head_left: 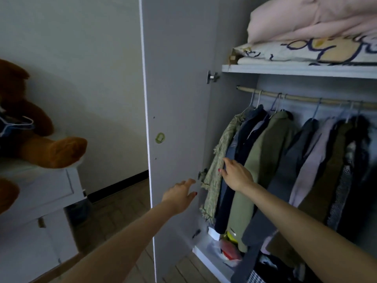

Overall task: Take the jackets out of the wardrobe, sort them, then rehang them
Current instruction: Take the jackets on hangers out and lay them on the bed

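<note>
The right grip touches the tweed jacket at its fingertips, fingers straight, holding nothing; the other jackets hang rightward. The left grip reaches, relaxed and empty, beside the wardrobe door.

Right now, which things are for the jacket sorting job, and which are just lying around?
For the job: hanging jackets, rail, wardrobe door, left hand, right hand.
Just lying about: teddy bear, pink quilt, patterned pillow, bags.

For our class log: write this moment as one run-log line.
left hand open by door | right hand touching jackets | all hung
</note>
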